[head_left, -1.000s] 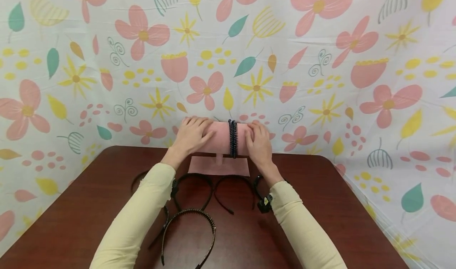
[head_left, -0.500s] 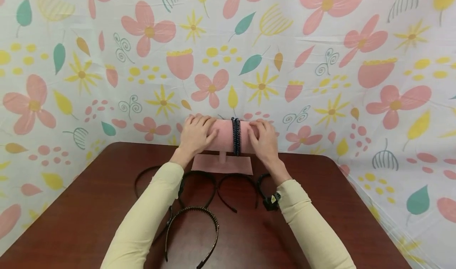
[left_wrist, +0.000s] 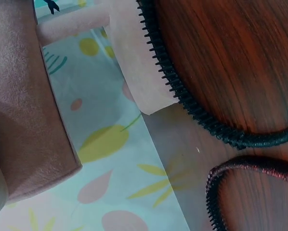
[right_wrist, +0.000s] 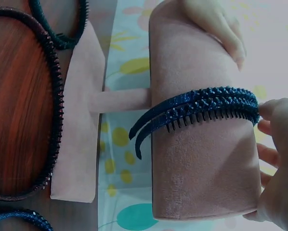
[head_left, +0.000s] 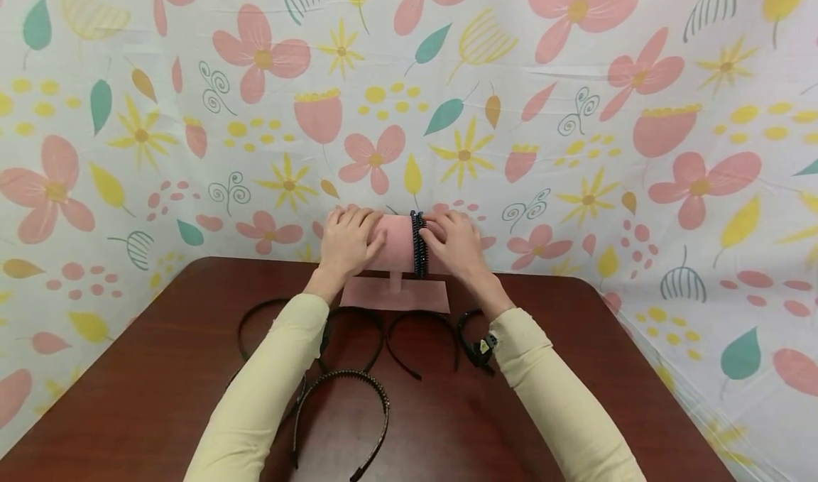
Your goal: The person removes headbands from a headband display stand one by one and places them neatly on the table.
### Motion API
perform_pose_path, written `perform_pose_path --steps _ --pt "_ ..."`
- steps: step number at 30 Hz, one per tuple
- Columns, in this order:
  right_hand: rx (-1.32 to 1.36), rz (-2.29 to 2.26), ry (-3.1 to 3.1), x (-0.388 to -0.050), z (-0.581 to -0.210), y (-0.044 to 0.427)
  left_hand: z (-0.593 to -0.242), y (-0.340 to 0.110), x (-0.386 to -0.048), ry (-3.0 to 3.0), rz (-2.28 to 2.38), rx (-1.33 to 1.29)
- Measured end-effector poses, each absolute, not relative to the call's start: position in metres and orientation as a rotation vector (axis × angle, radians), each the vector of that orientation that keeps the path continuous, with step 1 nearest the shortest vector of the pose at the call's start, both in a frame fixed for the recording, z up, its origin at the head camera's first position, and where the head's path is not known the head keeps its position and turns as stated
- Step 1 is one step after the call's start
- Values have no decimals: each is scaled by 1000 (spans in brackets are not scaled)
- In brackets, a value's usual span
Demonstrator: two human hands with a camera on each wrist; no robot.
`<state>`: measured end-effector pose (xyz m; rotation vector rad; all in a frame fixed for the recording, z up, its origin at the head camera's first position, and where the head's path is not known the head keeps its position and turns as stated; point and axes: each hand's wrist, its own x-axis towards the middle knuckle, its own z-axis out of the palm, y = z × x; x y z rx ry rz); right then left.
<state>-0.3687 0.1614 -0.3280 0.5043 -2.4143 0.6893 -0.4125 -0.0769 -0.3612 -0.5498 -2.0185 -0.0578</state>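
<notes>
A pink T-shaped display stand (head_left: 395, 237) has two sparkly dark-blue toothed headbands (right_wrist: 211, 103) side by side across its padded roll. My left hand (head_left: 348, 244) grips the roll's left end, fingers over the top and thumb in front. It also shows in the right wrist view at the roll's far end. With thumb and fingertips, my right hand (head_left: 456, 248) holds the top of the headbands from their right side. The headbands' tips hang free at the front, and their teeth point towards the right end. Behind the roll, the fingertips are hidden.
Several headbands lie on the brown table: a black one (head_left: 353, 311), a thin dark one (head_left: 422, 314) and a bronze toothed one (head_left: 385, 397). Another dark headband (head_left: 465, 326) lies partly under my right wrist. A flower-print cloth (head_left: 460, 77) hangs behind the table.
My right hand has moved left from the roll's right end to the headbands. My left hand stays on the left end. The headbands have hardly shifted along the roll.
</notes>
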Motion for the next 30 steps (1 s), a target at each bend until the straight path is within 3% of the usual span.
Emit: perform_pose_path --steps 30 --pt "459 753 -2338 -359 -331 184 -364 -75 -414 -1984 -91 -536"
